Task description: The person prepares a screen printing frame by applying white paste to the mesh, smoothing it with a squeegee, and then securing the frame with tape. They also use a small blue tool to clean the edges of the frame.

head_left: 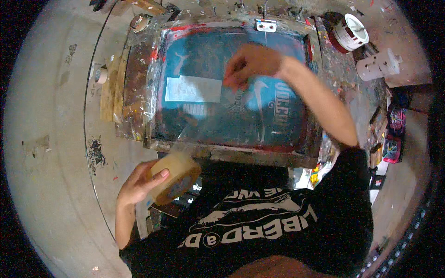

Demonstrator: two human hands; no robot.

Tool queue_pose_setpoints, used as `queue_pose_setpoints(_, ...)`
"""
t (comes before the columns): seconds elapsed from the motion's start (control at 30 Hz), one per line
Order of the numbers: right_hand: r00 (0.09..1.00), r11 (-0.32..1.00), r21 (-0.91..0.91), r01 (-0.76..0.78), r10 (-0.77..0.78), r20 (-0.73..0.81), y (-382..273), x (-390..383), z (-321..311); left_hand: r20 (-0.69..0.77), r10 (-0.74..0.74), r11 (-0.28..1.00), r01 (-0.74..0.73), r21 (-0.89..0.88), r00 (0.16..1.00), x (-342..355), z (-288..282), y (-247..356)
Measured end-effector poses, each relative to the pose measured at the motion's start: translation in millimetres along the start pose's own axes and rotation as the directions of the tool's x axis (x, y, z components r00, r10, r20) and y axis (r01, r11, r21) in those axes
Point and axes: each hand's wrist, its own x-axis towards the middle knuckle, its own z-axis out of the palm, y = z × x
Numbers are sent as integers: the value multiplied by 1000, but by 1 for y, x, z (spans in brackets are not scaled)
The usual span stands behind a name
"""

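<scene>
My left hand (141, 181) is wrapped round a wide roll of clear tape (176, 169), its thumb pressed on the side. A translucent strip of tape (185, 134) runs up from the roll over the near edge of a wood-framed printing screen. Above the screen's blue mesh (222, 127) is my right hand (250, 65), its fingers curled together and somewhat blurred. Whether the strip's far end is between those fingers is hard to make out. Left of the right hand, a pale rectangular sheet (192, 90) shows on the mesh, among lighter stencil shapes.
A metal hinge clamp (266, 25) sits at the screen's far edge. To the far right stand an open white tub (350, 33) and a whitish plastic container (379, 66). Another tape roll (100, 74) is left of the screen; one more (140, 22) lies at the back.
</scene>
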Motion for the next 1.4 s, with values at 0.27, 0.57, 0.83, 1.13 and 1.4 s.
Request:
queue_pose_setpoints(0.27, 959, 900, -429, -77, -51, -279, -5, -78, -118, -269, 91, 683, 137, 718, 959, -1, 3, 53)
queue_pose_setpoints(0.57, 162, 838, -451, -307, -421, -892, 47, -433, 38, 209, 887, 36, -512, 858, 413, -82, -18, 69)
queue_pose_setpoints(0.83, -172, 843, -531, -82, -537, -826, 93, -475, 126, 326, 936, -147, -693, 706, 134, -80, -20, 80)
queue_pose_setpoints(1.13, 374, 853, -317, -416, -158, -914, 34, -384, 144, 214, 970, -78, -690, 720, 114, -86, -24, 49)
queue_pose_setpoints(1.4, 583, 521, -617, -589, -254, -771, -146, -315, 113, 190, 955, -41, -534, 844, 227, 60, 6, -52)
